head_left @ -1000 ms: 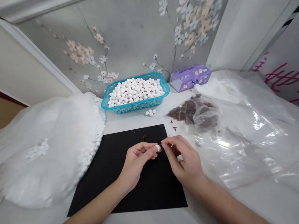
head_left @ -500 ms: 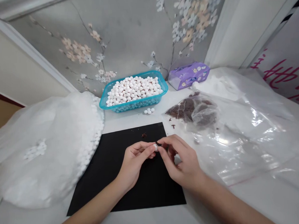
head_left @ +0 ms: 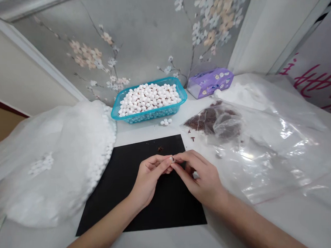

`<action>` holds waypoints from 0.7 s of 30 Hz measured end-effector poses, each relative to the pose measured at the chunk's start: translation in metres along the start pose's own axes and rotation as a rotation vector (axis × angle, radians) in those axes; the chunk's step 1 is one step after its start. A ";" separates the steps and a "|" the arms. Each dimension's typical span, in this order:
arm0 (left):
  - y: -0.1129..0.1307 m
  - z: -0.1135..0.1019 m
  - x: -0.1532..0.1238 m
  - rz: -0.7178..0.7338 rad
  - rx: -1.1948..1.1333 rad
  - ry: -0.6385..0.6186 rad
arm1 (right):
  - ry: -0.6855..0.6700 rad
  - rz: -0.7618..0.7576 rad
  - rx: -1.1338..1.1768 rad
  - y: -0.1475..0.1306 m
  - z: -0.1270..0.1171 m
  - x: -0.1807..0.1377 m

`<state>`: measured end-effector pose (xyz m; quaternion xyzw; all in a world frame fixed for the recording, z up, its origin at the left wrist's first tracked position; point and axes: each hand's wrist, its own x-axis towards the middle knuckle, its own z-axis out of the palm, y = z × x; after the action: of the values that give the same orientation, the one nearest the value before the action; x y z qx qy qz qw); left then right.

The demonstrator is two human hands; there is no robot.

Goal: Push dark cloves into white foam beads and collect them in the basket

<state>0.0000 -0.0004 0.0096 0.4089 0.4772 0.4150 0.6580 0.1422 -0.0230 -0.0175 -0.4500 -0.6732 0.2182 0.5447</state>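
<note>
Over a black mat (head_left: pixel 136 210), my left hand (head_left: pixel 148 176) pinches a small white ball (head_left: pixel 171 159) between thumb and fingertips. My right hand (head_left: pixel 201 175) is closed in a pinch right against the ball, its fingertips touching it; what they hold is too small to name. A second white ball (head_left: pixel 195 174) shows under the curled fingers of the right hand. Behind the mat stands a turquoise basket (head_left: pixel 150 115) heaped with white balls.
A large white mesh bag of balls (head_left: pixel 53 159) lies at the left. Clear plastic bags (head_left: pixel 266 148) spread at the right, one holding dark brown bits (head_left: pixel 214 121). A purple tissue pack (head_left: pixel 210 82) sits by the wall. Three loose balls (head_left: pixel 165 121) lie before the basket.
My two hands have closed together, so the right fingertips now press onto the ball, which is mostly covered. The view shifted slightly.
</note>
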 end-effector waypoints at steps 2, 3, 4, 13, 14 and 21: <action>0.000 0.001 0.000 0.006 0.002 0.002 | 0.009 -0.012 0.006 -0.001 0.000 -0.001; 0.000 0.001 0.000 0.011 0.003 0.002 | 0.016 -0.015 0.010 -0.002 0.000 -0.001; 0.000 0.001 0.000 0.012 0.004 0.001 | 0.022 -0.016 0.013 -0.003 0.000 -0.001; 0.000 -0.001 0.001 -0.032 -0.015 -0.011 | 0.155 0.083 0.039 -0.007 -0.004 0.003; 0.000 -0.001 0.001 -0.036 -0.014 -0.014 | 0.160 0.086 0.031 -0.006 -0.004 0.004; 0.000 -0.001 -0.001 -0.018 0.004 -0.039 | 0.079 0.037 0.014 -0.003 -0.002 0.000</action>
<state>-0.0011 -0.0009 0.0091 0.4141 0.4686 0.4000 0.6701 0.1425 -0.0246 -0.0142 -0.4671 -0.6411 0.2150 0.5697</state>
